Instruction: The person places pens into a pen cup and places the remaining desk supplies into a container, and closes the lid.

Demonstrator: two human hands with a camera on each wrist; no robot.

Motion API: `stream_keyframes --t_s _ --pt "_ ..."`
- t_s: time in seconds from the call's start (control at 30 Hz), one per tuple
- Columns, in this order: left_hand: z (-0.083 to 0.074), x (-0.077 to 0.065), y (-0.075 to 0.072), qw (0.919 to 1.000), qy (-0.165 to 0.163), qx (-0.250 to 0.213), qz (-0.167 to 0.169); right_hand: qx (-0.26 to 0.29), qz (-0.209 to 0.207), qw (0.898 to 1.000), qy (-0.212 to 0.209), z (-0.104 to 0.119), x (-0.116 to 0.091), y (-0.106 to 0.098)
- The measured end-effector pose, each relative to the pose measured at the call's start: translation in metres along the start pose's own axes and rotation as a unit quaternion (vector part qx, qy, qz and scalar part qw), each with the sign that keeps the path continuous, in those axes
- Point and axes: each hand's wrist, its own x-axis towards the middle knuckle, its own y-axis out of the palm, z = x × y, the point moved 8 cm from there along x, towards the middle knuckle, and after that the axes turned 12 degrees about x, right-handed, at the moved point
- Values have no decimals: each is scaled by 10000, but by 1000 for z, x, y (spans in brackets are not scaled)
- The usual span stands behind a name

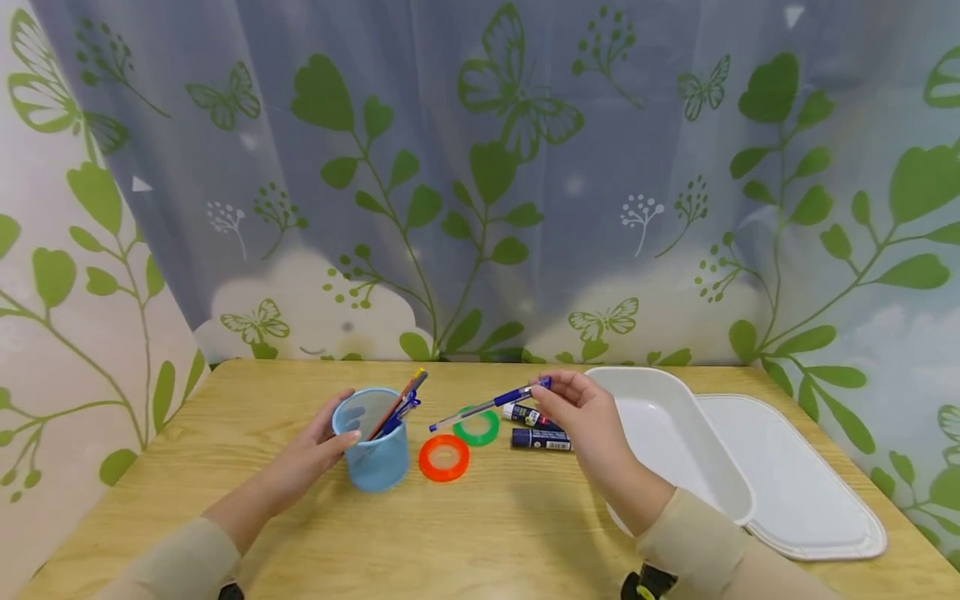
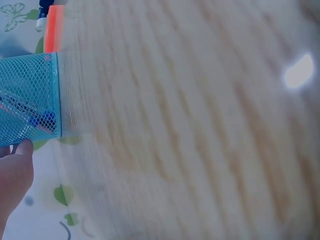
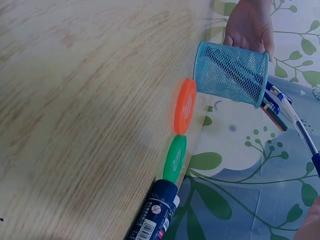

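Note:
My left hand grips a light blue mesh pen cup by its left side, thumb at the rim. In the cup lean a yellow pencil, a dark pencil and blue pens, their upper ends above the rim. The left wrist view shows the mesh cup at its left edge, the hand's thumb beside it. My right hand pinches a clear pen with a blue grip near one end. This pen slants down leftward above the tapes, its tip toward the cup; in the right wrist view the pen shows at the right.
An orange tape roll lies right of the cup, a green tape roll just behind it. Two dark blue glue sticks lie near my right hand. At the right stand a white tray and its white lid.

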Motion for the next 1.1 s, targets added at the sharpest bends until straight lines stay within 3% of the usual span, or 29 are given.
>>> stream_keyframes --t_s 0.6,1.1 --pt "-3 2 -2 9997 216 -126 85 111 173 9997 -136 3 11 18" --pt "2 2 0 9998 101 -128 60 108 252 9993 -259 -2 11 39"
